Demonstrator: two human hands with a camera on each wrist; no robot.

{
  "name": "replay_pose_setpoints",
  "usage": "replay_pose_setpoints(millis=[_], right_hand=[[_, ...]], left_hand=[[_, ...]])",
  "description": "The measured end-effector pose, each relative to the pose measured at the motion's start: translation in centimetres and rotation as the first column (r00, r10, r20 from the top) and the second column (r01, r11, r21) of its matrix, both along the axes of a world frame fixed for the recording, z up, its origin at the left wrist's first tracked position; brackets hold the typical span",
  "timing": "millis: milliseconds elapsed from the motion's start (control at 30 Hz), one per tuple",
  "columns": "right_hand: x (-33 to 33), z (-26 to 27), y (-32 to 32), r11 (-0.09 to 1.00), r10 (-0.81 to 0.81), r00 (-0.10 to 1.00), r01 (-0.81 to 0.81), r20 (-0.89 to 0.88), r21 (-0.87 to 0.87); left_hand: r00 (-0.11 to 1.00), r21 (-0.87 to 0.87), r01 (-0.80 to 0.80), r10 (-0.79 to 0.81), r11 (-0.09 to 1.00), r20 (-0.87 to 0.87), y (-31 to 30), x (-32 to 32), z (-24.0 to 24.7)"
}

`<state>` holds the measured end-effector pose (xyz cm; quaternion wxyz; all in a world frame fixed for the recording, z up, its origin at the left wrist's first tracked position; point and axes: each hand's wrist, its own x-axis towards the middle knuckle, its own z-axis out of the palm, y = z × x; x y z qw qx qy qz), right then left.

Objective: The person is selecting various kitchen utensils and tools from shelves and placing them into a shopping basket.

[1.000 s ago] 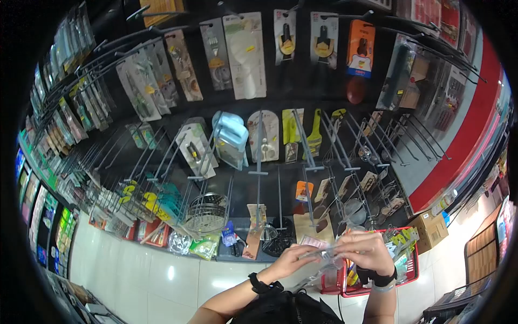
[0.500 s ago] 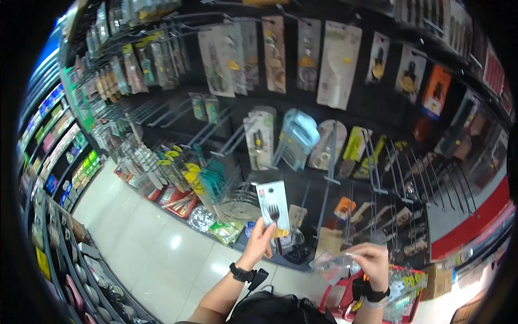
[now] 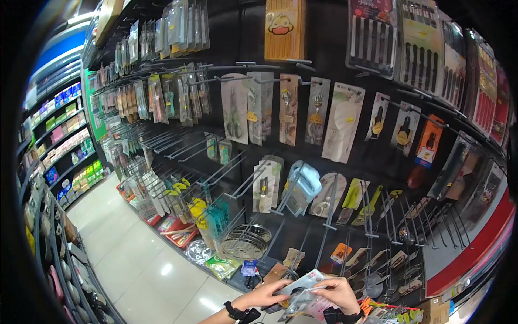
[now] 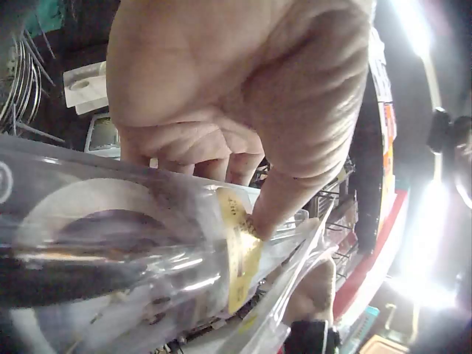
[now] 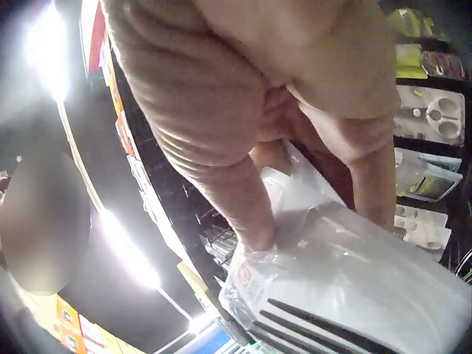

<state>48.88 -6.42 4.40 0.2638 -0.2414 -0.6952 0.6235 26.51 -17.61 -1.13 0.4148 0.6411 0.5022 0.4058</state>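
Both hands meet at a clear-and-white package (image 3: 308,282) low in the head view. The left hand (image 3: 265,294) pinches its left side; in the left wrist view, the thumb of the left hand (image 4: 236,96) presses beside a yellow label (image 4: 243,258) over a dark utensil. The right hand (image 3: 341,294) grips the other side. Seen from the right wrist, thumb and fingers of the right hand (image 5: 258,103) hold the package's (image 5: 369,273) end, near dark fork tines (image 5: 324,328). More clear plastic (image 4: 284,306) lies alongside; its contents cannot be told.
A rack of hooks carries packaged utensils, a white spatula pack (image 3: 342,124) and a light-blue item (image 3: 305,183). Round metal strainers (image 3: 246,241) hang low. Goods lie in a basket (image 3: 391,310) at the lower right, near a cardboard box (image 3: 436,310). Another shelf (image 3: 70,146) stands left.
The left hand has brought the fork package over to the right hand, which now grips it too. The head view has tilted up, showing more of the upper rack.
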Motion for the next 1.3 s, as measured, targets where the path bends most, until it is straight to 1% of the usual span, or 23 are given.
replay_pose_setpoints(millis=[33,100,133,167,233,267,300,333,367,400,433,467,500,533,567,600,733,867,967,1033,1067,1233,1300], right_hand=[[-0.1,0.5,-0.2,1.000,-0.009,1.000,0.009,-0.006,0.008],[0.0,1.6,-0.7,0.997,-0.072,0.997,0.072,-0.031,0.016],[0.5,1.6,-0.5,0.995,-0.094,0.988,0.099,0.121,-0.035],[0.7,1.9,-0.5,0.994,-0.104,0.988,0.108,0.115,-0.029],[1.1,3.2,-1.0,0.985,-0.057,0.979,0.088,-0.197,0.151],[1.6,4.2,-1.1,0.985,-0.041,0.974,0.076,-0.223,0.154],[2.1,4.3,-1.1,0.975,-0.048,0.951,0.111,-0.304,0.192],[2.3,5.4,-1.5,0.923,-0.067,0.949,0.176,-0.309,0.341],[2.6,6.6,-2.1,0.845,-0.084,0.945,0.237,-0.317,0.479],[3.2,6.8,-2.6,0.843,-0.087,0.942,0.243,-0.324,0.479],[3.9,7.0,-2.9,0.910,-0.170,0.956,0.245,-0.237,0.335],[4.3,7.0,-3.1,0.949,-0.235,0.963,0.257,-0.136,0.181],[4.4,6.7,-3.3,0.949,-0.232,0.962,0.256,-0.141,0.184],[4.3,6.2,-3.5,0.942,-0.279,0.952,0.297,-0.127,0.158],[4.1,5.5,-3.6,0.933,-0.323,0.940,0.336,-0.112,0.131],[3.9,4.8,-3.6,0.904,-0.310,0.934,0.348,-0.179,0.248],[4.0,4.1,-4.7,0.919,-0.343,0.932,0.359,-0.117,0.163],[4.6,3.6,-4.7,0.905,-0.379,0.919,0.392,-0.104,0.166],[5.1,3.5,-4.7,0.894,-0.402,0.913,0.407,-0.068,0.185],[5.2,3.5,-4.8,0.892,-0.410,0.910,0.414,-0.064,0.183],[5.2,3.5,-4.8,0.890,-0.416,0.908,0.419,-0.058,0.181],[5.3,2.9,-4.6,0.873,-0.425,0.902,0.430,-0.074,0.231],[5.3,2.9,-4.5,0.868,-0.426,0.901,0.433,-0.086,0.243]], left_hand=[[0.996,-0.040,-0.023,0.019,0.999,-0.088,0.0,-0.2,-1.0],[0.995,-0.132,-0.061,0.050,0.989,-0.083,-0.7,-0.1,-1.9],[0.996,-0.124,-0.087,0.084,0.989,-0.027,-1.3,0.3,-1.7],[0.990,0.043,-0.113,0.116,0.993,-0.076,-1.3,0.1,-4.2],[0.969,-0.154,-0.208,0.224,0.966,0.099,-2.0,1.0,-2.6],[0.953,-0.130,-0.259,0.275,0.957,0.128,-1.8,0.6,-2.5],[0.932,-0.109,-0.311,0.326,0.944,0.158,-1.7,0.0,-2.4],[0.936,0.103,-0.342,0.329,0.934,0.125,-1.4,-0.5,0.6],[0.880,0.040,-0.411,0.385,0.911,0.280,-1.4,-0.6,3.5],[0.884,0.256,-0.433,0.351,0.864,0.309,0.0,-2.3,2.6],[0.866,0.471,-0.450,0.499,0.758,0.025,-0.2,-2.6,7.0],[0.879,0.425,-0.477,0.425,0.770,0.217,0.6,-3.0,9.1],[0.848,0.374,-0.495,0.343,0.784,0.404,1.3,-3.4,10.9],[0.848,0.409,-0.488,0.308,0.772,0.431,2.0,-3.7,13.0],[0.836,0.487,-0.522,0.305,0.700,0.457,3.2,-3.6,15.5],[0.828,0.523,-0.558,0.394,0.644,0.398,4.4,-4.5,16.5],[0.827,0.565,-0.550,0.308,0.615,0.470,7.6,-4.3,22.6],[0.814,0.561,-0.539,0.216,0.628,0.539,9.9,-4.6,25.4],[0.779,0.533,-0.560,0.183,0.635,0.600,10.6,-4.7,25.9],[0.761,0.490,-0.550,0.163,0.676,0.628,11.0,-4.8,25.4],[0.753,0.496,-0.564,0.164,0.660,0.637,11.3,-4.6,25.3],[0.767,0.477,-0.563,0.213,0.675,0.605,15.3,-5.4,25.7],[0.803,0.489,-0.548,0.263,0.678,0.535,18.0,-6.1,25.8]])
